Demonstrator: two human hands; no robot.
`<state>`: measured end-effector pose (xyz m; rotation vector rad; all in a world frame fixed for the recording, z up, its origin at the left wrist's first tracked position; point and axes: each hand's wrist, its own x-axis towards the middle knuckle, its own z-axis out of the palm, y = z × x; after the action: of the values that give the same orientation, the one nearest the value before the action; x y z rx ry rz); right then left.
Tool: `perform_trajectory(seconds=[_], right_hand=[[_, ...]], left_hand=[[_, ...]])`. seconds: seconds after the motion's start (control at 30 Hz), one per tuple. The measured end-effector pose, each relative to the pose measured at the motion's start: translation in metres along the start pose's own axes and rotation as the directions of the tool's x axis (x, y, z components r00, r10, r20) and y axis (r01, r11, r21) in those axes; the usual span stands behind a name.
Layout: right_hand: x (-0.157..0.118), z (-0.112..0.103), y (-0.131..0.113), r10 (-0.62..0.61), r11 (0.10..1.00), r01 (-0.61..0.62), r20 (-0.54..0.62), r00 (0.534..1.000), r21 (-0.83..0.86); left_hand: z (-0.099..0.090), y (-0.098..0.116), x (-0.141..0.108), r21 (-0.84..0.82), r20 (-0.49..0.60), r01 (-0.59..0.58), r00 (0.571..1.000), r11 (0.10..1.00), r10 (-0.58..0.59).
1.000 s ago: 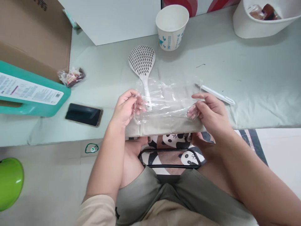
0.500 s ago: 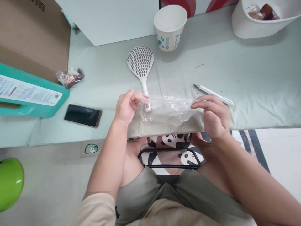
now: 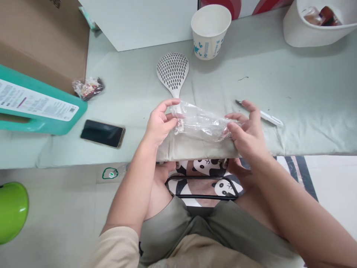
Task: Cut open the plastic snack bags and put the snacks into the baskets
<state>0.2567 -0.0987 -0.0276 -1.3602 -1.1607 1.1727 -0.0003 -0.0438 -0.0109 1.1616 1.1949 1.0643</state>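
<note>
Cloth-cov. tbl, w/ skimmer, ph., cup

- Skimmer: on table, left of and before cup.
- Plastic bag: between left hand and right hand, over skimmer handle.
- Knife: on table, partly behind right hand.
- Phone: on table, left of left hand, before wrapped snack.
- Jug: left of wrapped snack, before box.
- Tub: rear right; wrapped items inside.

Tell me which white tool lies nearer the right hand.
The slim dark-tipped tool, just beyond the right hand; the perforated skimmer lies farther off, by the left hand.
</note>
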Motion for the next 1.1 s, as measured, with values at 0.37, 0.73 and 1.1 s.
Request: perform_trajectory(seconds=[0.37, 0.73, 1.1], right_hand=[[0.004, 0.001, -0.009, 0.004, 0.976, 0.007, -0.049, 0.999, 0.215], [0.004, -0.001, -0.012, 0.258, 0.959, -0.276, 0.194, 0.947, 0.071], [0.005, -0.003, -0.006, 0.185, 0.952, -0.192, 0.052, 0.981, 0.239]], left_hand=[[-0.005, 0.003, 0.001, -0.142, 0.089, 0.11, 0.991, 0.984, -0.098], [0.005, 0.008, 0.002, -0.06, 0.039, 0.271, 0.962, 0.961, -0.269], [-0.001, 0.02, -0.002, -0.173, 0.076, 0.262, 0.965, 0.949, -0.252]])
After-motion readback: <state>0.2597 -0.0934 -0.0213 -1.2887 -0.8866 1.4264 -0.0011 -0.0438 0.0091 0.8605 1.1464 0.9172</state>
